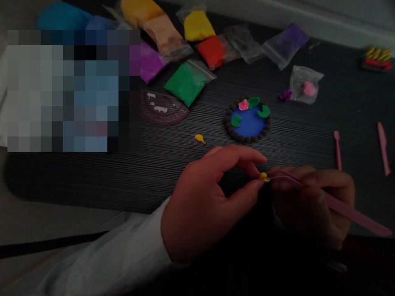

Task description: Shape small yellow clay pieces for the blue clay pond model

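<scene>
With our left hand [210,197] we pinch a small, rounded yellow clay piece [263,176] over the near part of the table [123,181]; our right hand [317,201] grips pink tweezers [342,206], tips at the piece, whether pressed together on it we cannot tell. Beyond lie two pink modelling tools [383,148] and one yellow teardrop [199,138], then a blue pond [248,124] ringed with brown balls [226,120], with three green leaves [236,121] and one pink flower [243,105]. Farther back, one clear bag [296,91] holds a pink lump [309,89], one zip bag [204,70] green clay [186,83].

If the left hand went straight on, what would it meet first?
Probably the pink tweezers, whose tips meet the yellow piece the left hand pinches, then the right hand; depth is unclear.
</scene>
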Demonstrator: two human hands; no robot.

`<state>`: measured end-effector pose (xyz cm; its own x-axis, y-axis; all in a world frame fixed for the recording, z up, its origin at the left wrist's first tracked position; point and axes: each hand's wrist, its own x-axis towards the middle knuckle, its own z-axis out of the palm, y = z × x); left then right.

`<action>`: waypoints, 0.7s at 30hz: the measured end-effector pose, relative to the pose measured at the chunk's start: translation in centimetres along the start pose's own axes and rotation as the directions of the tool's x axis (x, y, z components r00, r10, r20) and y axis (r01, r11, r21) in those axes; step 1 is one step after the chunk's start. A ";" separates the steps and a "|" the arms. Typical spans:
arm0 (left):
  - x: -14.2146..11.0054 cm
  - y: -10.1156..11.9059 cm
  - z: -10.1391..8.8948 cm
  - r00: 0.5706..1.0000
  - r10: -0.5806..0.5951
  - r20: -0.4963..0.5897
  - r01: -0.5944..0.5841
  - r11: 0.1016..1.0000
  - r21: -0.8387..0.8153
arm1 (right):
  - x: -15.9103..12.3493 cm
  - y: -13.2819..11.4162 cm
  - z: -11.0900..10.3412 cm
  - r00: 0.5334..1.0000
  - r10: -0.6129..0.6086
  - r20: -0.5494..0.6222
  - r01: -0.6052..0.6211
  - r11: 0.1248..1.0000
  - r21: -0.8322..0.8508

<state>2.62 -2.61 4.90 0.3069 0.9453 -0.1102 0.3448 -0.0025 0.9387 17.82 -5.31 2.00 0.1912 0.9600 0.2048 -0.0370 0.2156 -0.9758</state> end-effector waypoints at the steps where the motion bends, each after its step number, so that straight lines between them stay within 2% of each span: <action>1: 0.0 0.0 0.0 1.000 0.003 0.000 -0.003 1.000 0.003 | 0.0 0.0 0.0 1.000 -0.007 0.004 0.007 1.000 0.002; 8: 0.0 0.1 0.1 1.000 0.020 -0.011 -0.019 0.999 0.033 | 0.1 0.1 0.0 1.000 -0.002 -0.012 0.001 1.000 -0.028; 15: 0.0 0.1 -0.1 0.999 0.035 -0.016 -0.034 0.998 0.054 | 0.4 0.7 -0.2 0.991 -0.124 0.052 0.119 0.988 0.094; 21: -0.1 0.1 0.0 0.999 0.039 -0.013 -0.038 0.998 0.050 | 0.3 0.6 -0.2 0.992 -0.109 0.056 0.104 0.991 0.087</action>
<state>2.65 -2.69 5.02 0.3082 0.9488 -0.0694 0.3769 -0.0548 0.9246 18.05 -4.93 1.51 0.1389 0.9393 0.3136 -0.1020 0.3286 -0.9390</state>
